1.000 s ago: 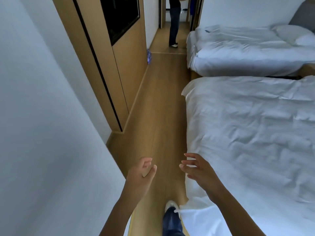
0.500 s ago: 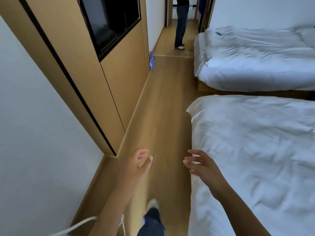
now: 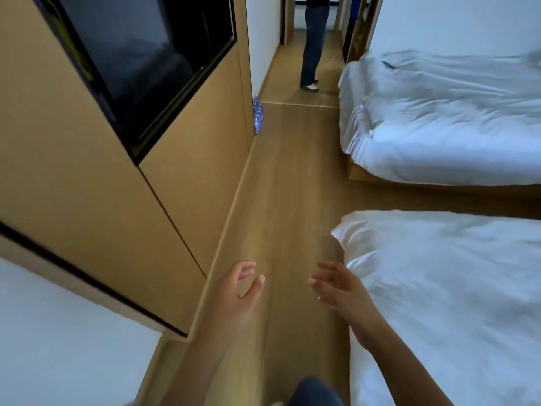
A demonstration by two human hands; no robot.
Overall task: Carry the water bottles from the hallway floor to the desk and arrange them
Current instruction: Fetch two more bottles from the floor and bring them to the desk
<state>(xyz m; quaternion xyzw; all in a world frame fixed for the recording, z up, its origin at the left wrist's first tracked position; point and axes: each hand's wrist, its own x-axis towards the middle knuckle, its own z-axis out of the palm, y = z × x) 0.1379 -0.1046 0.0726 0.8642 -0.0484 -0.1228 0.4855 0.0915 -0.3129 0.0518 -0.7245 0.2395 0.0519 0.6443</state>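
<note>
Change: camera is closer to the wooden wall unit [image 3: 181, 177] than a second ago, and the water bottles [image 3: 258, 114] sit larger at 12 o'clock — I judge the walk to fetch them is under way, nothing carried yet.
TV: one dark screen [image 3: 140, 63] at 10 o'clock, set in the unit.
Bottles: one blue-wrapped pack on the floor [image 3: 287, 200] against the unit's far corner; bottle count unreadable.
Left hand [image 3: 234, 291]: empty, fingers loosely curled, at 6 o'clock.
Right hand [image 3: 339, 288]: empty, fingers spread.
Person [image 3: 313, 45]: one, standing in the hallway beyond.
Beds: two, near bed [image 3: 450, 303] at 4 o'clock, far bed [image 3: 445, 118] at 2.
</note>
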